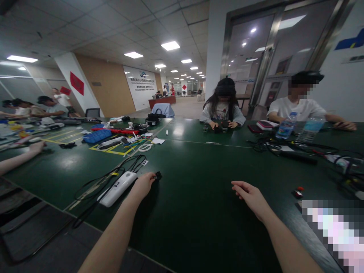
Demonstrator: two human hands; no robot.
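Note:
My left hand [145,182] is closed in a pinch around a small black object [157,175] at the green table [196,216]; its exact kind is too small to make out. Just left of that hand lies a white power strip-like block [118,189] marked "2", with black cables [98,182] looped beside it. On the other side, my right hand [248,195] is over the table, palm turned inward. Its fingers are loosely stretched toward the left, and nothing shows in them. A small red and black item [298,192] sits to the right of this hand.
A blue basket [97,135], a white cable coil [145,147] and loose wires occupy the left back. Two water bottles [286,126] and tangled black cables [273,142] stand and lie at the right. Two people sit opposite; another person's arm [21,157] reaches in from the left.

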